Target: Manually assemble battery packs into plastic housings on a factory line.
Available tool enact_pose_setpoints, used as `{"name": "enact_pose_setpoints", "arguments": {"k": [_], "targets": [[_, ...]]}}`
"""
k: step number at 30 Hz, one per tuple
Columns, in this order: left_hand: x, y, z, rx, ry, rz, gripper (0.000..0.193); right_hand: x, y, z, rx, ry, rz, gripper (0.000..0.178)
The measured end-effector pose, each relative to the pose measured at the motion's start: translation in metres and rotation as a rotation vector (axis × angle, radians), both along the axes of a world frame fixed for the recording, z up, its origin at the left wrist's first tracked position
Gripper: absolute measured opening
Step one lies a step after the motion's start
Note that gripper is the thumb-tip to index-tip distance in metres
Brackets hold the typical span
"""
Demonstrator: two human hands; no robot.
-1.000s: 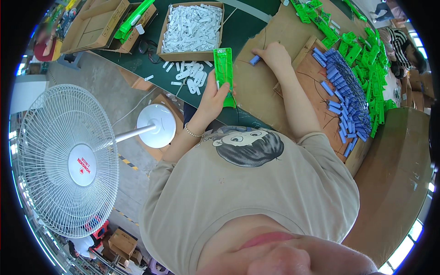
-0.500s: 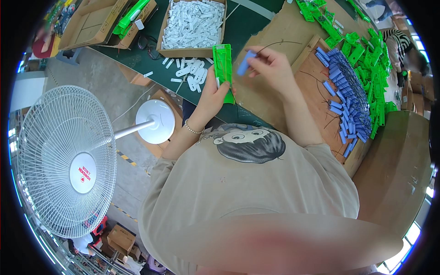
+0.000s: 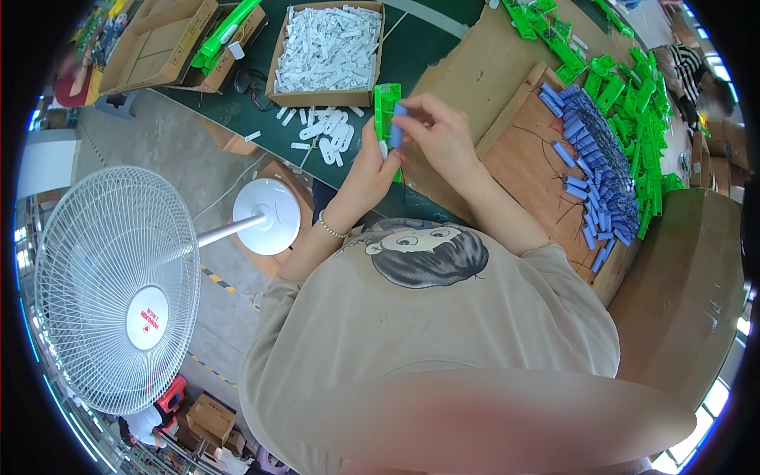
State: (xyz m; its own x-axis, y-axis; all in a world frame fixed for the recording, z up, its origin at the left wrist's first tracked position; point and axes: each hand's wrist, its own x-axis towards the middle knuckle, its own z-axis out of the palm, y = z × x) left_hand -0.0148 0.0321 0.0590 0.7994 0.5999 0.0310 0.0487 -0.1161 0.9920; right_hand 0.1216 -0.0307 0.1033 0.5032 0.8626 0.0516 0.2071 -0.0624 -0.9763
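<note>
My left hand [image 3: 366,172] is closed around the lower part of a bright green plastic housing [image 3: 385,101], held upright over the table's near edge. Between the fingers of my right hand [image 3: 445,134] is a blue cylindrical battery cell [image 3: 398,127], right against the housing's right side. Whether the cell sits inside the housing I cannot tell. A small white piece [image 3: 383,148] shows by my left thumb, and a thin dark wire hangs below the housing. Several loose white plastic parts [image 3: 326,131] lie on the green table left of my left hand.
A cardboard box [image 3: 321,99] full of white parts stands beyond them. To the right, a wooden tray [image 3: 507,162] holds rows of wired blue cells [image 3: 598,150], with green housings [image 3: 651,186] heaped behind. A white fan [image 3: 119,289] stands at the left, a large brown carton [image 3: 673,277] at the right.
My right hand has moved left, bringing the blue battery cell from beside the green housing up against it. My left hand keeps its hold on the housing.
</note>
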Motion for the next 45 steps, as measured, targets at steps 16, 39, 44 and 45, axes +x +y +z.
{"name": "enact_pose_setpoints", "arguments": {"k": [16, 39, 44, 45], "targets": [[-0.021, 0.015, -0.015, -0.656, -0.29, -0.089, 0.039, -0.003, 0.025, -0.007, -0.067, 0.418, 0.261, 0.051], [-0.087, 0.032, -0.016, -0.548, -0.248, 0.328, 0.028, 0.081, 0.206, -0.035, -0.087, -0.908, 0.304, 0.015], [-0.08, 0.037, -0.018, -0.553, -0.247, 0.361, 0.028, 0.063, 0.144, -0.004, 0.223, -0.521, 0.347, 0.01], [-0.077, 0.038, -0.015, -0.53, -0.253, 0.344, 0.029, 0.058, 0.132, -0.004, 0.283, -0.401, 0.359, 0.009]]}}
